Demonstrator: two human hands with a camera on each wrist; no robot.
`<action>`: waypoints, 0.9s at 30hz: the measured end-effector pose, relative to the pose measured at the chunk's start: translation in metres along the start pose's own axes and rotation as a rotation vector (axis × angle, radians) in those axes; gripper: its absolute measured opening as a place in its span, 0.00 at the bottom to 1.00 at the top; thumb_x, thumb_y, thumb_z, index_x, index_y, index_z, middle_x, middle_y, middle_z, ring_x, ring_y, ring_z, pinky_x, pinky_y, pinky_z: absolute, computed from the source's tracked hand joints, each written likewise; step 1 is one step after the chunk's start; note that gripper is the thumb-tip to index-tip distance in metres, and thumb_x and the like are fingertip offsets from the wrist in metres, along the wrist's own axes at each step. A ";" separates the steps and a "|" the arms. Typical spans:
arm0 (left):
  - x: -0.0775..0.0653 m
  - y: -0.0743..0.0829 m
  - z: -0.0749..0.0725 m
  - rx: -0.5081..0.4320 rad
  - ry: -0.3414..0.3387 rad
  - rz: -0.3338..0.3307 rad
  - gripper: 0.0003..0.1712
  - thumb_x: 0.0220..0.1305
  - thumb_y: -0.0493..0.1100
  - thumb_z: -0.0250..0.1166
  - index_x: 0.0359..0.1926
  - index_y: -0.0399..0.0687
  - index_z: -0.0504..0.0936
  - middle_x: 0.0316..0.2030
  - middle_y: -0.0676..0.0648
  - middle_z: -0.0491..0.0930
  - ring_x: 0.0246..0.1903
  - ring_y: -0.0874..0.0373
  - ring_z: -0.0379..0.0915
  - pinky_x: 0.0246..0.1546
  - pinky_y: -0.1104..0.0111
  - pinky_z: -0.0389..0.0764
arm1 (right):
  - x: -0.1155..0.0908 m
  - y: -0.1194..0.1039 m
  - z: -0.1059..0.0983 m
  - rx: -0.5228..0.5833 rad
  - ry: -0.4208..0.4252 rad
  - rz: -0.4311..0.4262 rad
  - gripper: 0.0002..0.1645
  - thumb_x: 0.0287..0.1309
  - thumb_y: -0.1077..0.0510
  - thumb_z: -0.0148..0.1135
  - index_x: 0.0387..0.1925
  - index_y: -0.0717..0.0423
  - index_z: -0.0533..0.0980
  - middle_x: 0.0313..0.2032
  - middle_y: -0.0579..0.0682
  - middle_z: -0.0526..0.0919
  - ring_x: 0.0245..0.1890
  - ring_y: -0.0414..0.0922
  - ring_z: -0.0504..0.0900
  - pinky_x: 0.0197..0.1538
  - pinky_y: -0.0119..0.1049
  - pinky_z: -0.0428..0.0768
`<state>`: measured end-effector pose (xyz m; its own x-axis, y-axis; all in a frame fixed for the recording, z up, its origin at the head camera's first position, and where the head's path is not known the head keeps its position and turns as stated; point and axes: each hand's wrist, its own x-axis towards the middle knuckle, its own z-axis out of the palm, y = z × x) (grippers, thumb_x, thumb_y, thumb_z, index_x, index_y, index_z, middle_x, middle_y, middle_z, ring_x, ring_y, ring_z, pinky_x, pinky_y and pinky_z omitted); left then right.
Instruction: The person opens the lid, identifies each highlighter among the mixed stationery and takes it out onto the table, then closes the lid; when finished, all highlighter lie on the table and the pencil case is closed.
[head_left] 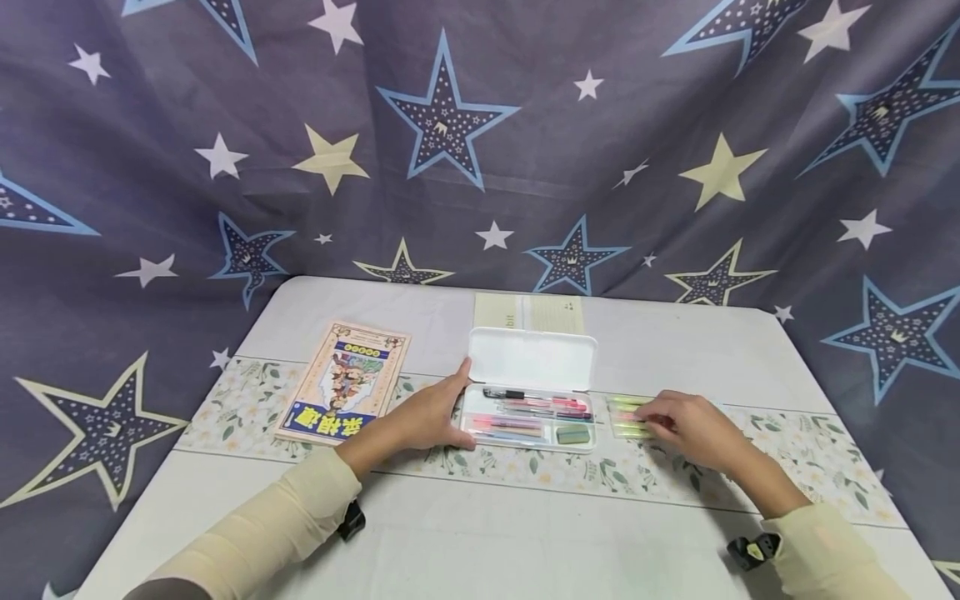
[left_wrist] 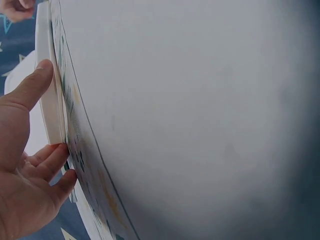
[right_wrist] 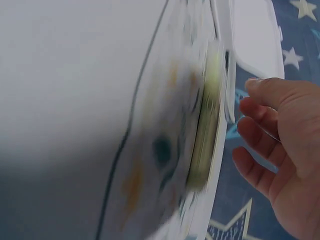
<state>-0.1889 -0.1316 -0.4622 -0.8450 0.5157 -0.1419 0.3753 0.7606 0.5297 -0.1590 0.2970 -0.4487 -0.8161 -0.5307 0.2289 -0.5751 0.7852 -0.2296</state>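
Case [head_left: 525,445] sits mid-counter, lid [head_left: 532,358] tipped back so pens [head_left: 555,403] and green block [head_left: 573,435] are reachable. Left hand [head_left: 427,412] spreads thumb and fingers against its left end, likely steadying it. Neon strips [head_left: 622,415] lie flat just right of case, within easy reach; right hand [head_left: 690,427] hovers over them, fingers loosely bent, holding nothing. Pad [head_left: 528,312] behind case; book [head_left: 343,383] left, probably kept aside. Counter [head_left: 525,533] against star curtain [head_left: 285,100].
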 end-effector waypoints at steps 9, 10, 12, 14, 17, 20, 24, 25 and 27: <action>0.000 0.000 0.000 0.002 0.001 -0.005 0.81 0.48 0.66 0.79 0.82 0.47 0.30 0.77 0.45 0.61 0.76 0.50 0.58 0.76 0.56 0.63 | 0.030 -0.028 0.014 0.005 -0.027 -0.109 0.10 0.58 0.61 0.72 0.43 0.50 0.88 0.32 0.40 0.86 0.27 0.27 0.74 0.31 0.29 0.77; 0.000 0.000 0.000 0.001 0.000 -0.006 0.81 0.48 0.66 0.79 0.82 0.48 0.30 0.77 0.45 0.61 0.76 0.50 0.58 0.75 0.56 0.64 | 0.033 -0.031 0.015 0.006 -0.035 -0.120 0.10 0.58 0.61 0.72 0.43 0.50 0.88 0.33 0.40 0.86 0.27 0.28 0.74 0.31 0.28 0.77; 0.000 0.000 0.000 -0.002 -0.001 -0.009 0.81 0.47 0.65 0.79 0.82 0.48 0.30 0.77 0.45 0.61 0.76 0.50 0.58 0.76 0.56 0.63 | 0.038 -0.036 0.017 0.011 -0.054 -0.139 0.11 0.59 0.61 0.72 0.44 0.50 0.88 0.34 0.41 0.87 0.27 0.28 0.74 0.31 0.28 0.77; 0.000 0.000 0.000 -0.006 -0.001 -0.010 0.81 0.47 0.65 0.80 0.82 0.48 0.30 0.77 0.45 0.61 0.76 0.50 0.58 0.75 0.56 0.63 | 0.043 -0.042 0.019 0.025 -0.073 -0.158 0.12 0.60 0.60 0.71 0.46 0.50 0.88 0.36 0.42 0.87 0.27 0.28 0.73 0.31 0.27 0.76; -0.001 0.000 0.000 -0.007 -0.002 -0.011 0.81 0.47 0.65 0.80 0.82 0.48 0.30 0.77 0.45 0.61 0.76 0.50 0.58 0.76 0.56 0.63 | 0.049 -0.050 0.020 0.040 -0.090 -0.174 0.13 0.62 0.59 0.70 0.48 0.50 0.87 0.36 0.42 0.87 0.26 0.28 0.72 0.31 0.27 0.75; -0.001 0.001 0.000 -0.008 0.000 -0.011 0.81 0.46 0.65 0.80 0.82 0.47 0.30 0.77 0.45 0.61 0.76 0.50 0.58 0.76 0.56 0.63 | 0.054 -0.057 0.022 0.045 -0.093 -0.194 0.13 0.62 0.60 0.70 0.48 0.50 0.87 0.38 0.43 0.88 0.27 0.30 0.73 0.32 0.28 0.75; -0.001 0.001 0.000 -0.005 0.000 -0.010 0.81 0.47 0.65 0.80 0.82 0.46 0.31 0.77 0.45 0.61 0.76 0.50 0.58 0.76 0.56 0.63 | 0.059 -0.066 0.026 0.043 -0.081 -0.244 0.11 0.62 0.60 0.70 0.47 0.50 0.87 0.40 0.44 0.88 0.31 0.32 0.78 0.35 0.31 0.78; 0.000 0.000 0.000 -0.005 0.002 -0.008 0.81 0.47 0.66 0.80 0.82 0.46 0.31 0.77 0.45 0.62 0.77 0.50 0.58 0.76 0.56 0.63 | 0.060 -0.068 0.027 0.049 -0.079 -0.257 0.11 0.62 0.60 0.69 0.47 0.50 0.87 0.40 0.44 0.88 0.31 0.32 0.77 0.35 0.31 0.78; 0.000 0.000 0.000 -0.002 0.002 -0.007 0.81 0.47 0.66 0.80 0.82 0.46 0.31 0.77 0.45 0.61 0.77 0.50 0.57 0.76 0.56 0.63 | 0.063 -0.073 0.029 0.054 -0.077 -0.281 0.11 0.62 0.60 0.69 0.46 0.49 0.87 0.39 0.43 0.88 0.30 0.32 0.77 0.36 0.32 0.80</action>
<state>-0.1884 -0.1314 -0.4624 -0.8485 0.5093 -0.1440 0.3682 0.7635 0.5306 -0.1699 0.1974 -0.4446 -0.6248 -0.7494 0.2191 -0.7800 0.5866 -0.2180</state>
